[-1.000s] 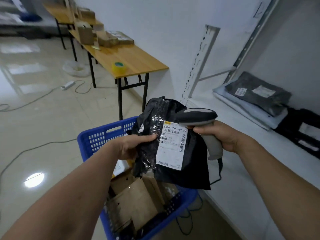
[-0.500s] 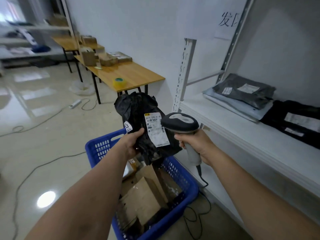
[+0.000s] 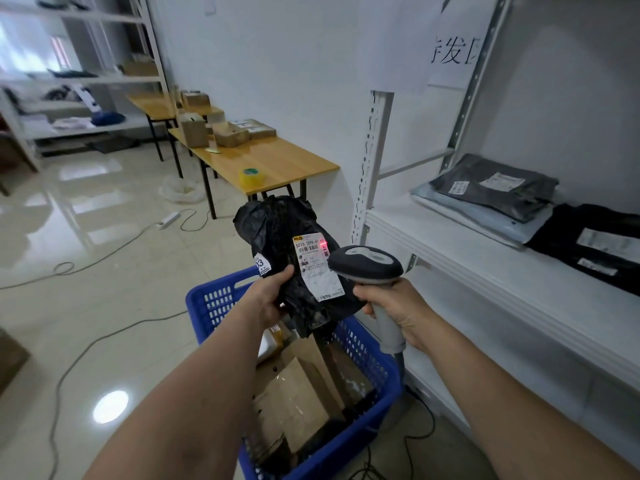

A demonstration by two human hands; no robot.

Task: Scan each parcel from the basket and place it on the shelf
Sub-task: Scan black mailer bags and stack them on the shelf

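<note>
I'm mid-scan: my left hand (image 3: 268, 296) grips the black parcel (image 3: 277, 230) above the basket (image 3: 214, 299). My right hand (image 3: 398, 306) is wrapped round the scanner (image 3: 367, 265), its red dot (image 3: 322, 244) on the label (image 3: 317, 271). Next the parcel wants carrying right onto the shelf (image 3: 450, 244). The label reads, I think, "5020 T098-69"; a sticker (image 3: 261, 264) says "03".

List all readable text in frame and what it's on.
"5020 T098-69": label on the black parcel.
"03": sticker on the same parcel.
"发": wall sign; the characters on either side are cut off.
The label's small print and the printing on the shelf parcels are too blurred to read.
</note>
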